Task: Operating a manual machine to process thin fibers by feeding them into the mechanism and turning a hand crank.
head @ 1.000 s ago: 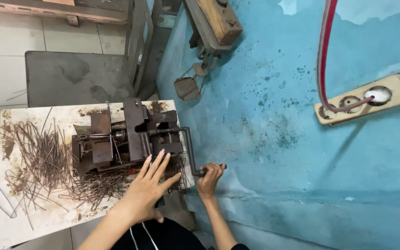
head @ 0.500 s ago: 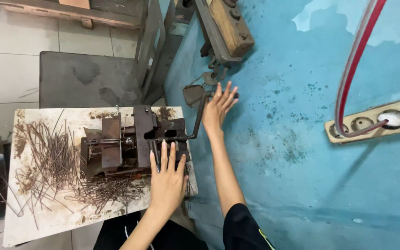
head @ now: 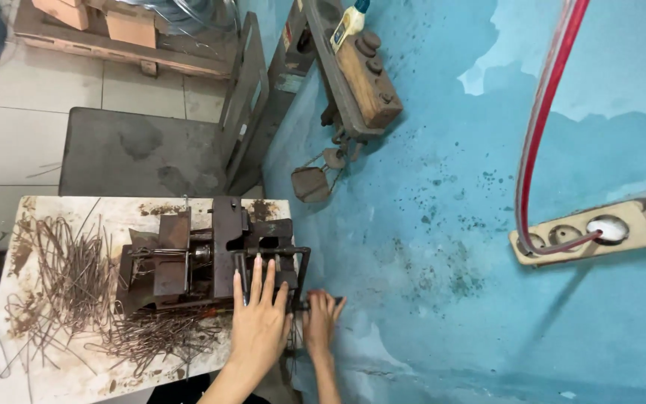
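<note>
On the white bench [head: 76, 374], a rusty, dark bending jig [head: 211, 258].

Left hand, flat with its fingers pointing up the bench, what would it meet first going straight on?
Probably the rusty metal machine: the left hand already has fingertips on its near edge.

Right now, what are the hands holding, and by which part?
The right hand grips the crank handle at its lower end. The left hand lies flat on the rusty machine, holding nothing.

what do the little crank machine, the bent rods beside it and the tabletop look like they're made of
Crank machine: likely steel or iron, dark with brown rust. Bent rods: thin metal wire, rusty brown. Tabletop: hard to tell, perhaps painted board; whitish, chipped and rust-stained.
</note>
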